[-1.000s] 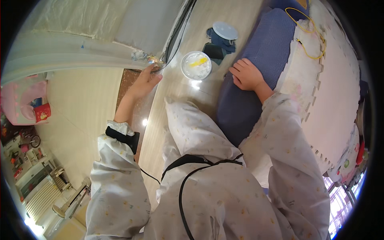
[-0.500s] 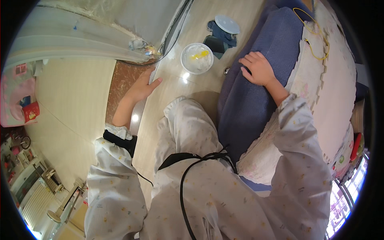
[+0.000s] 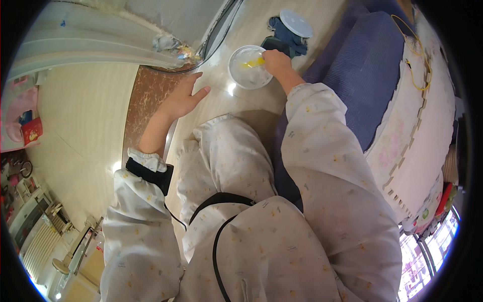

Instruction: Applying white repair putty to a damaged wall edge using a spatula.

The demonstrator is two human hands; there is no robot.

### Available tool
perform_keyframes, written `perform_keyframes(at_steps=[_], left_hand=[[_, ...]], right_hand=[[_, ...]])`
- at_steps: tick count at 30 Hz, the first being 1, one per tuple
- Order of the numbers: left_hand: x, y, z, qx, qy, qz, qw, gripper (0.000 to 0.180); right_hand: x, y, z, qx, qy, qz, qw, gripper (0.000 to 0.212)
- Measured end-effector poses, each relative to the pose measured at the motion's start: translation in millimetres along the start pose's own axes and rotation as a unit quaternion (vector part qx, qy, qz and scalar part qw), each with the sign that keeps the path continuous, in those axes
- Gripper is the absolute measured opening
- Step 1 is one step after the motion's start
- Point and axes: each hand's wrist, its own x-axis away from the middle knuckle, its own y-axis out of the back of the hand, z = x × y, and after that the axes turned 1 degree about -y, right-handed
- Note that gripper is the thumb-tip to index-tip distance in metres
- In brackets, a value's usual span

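Observation:
My right hand (image 3: 277, 62) is at the right rim of a round white tub (image 3: 232, 79) on the floor. Its fingers are curled closed against one end of a yellow handle-like piece (image 3: 253, 63) lying across the tub; the fingertips are partly hidden. Pale whitish material fills the tub's inside. My left hand (image 3: 180, 100) hovers over the brown marbled floor strip (image 3: 135, 103), holding nothing, with its thumb apart and fingers stretched out.
Beyond the tub lie a white round lid (image 3: 296, 23) and dark blue cloth (image 3: 285, 39). A long blue ribbed cushion (image 3: 365, 75) stands on my right, with a yellow cord (image 3: 426, 75) behind it. A dark cable (image 3: 214, 53) runs along the wall corner.
My right hand has left the blue cushion and moved left to the tub's rim, its fingers closing by the yellow piece. My left hand stays open in about the same place.

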Motion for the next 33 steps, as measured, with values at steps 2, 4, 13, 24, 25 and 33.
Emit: perform_keyframes(at_steps=[2, 4, 13, 24, 25, 33], left_hand=[[7, 4, 3, -0.027, 0.011, 0.042, 0.999, 0.066], [18, 11, 7, -0.022, 0.018, 0.041, 0.999, 0.064], [65, 16, 53, -0.002, 0.049, 0.015, 0.999, 0.059], [74, 8, 61, 0.041, 0.075, 0.027, 0.996, 0.058], [73, 7, 61, 0.038, 0.060, 0.021, 0.997, 0.058], [73, -1, 48, 0.019, 0.056, 0.025, 0.998, 0.060]], right_hand=[[-1, -16, 2, 0.033, 0.003, 0.008, 0.999, 0.021], [-1, -25, 4, 0.067, 0.011, 0.013, 0.998, 0.021], [-11, -48, -5, 0.129, 0.058, -0.059, 0.988, 0.014], [-27, -41, -10, 0.106, 0.049, -0.069, 0.991, 0.014], [-25, -37, -9, 0.108, 0.050, -0.068, 0.991, 0.014], [-15, 44, 15, 0.088, 0.006, 0.014, 0.996, 0.022]])
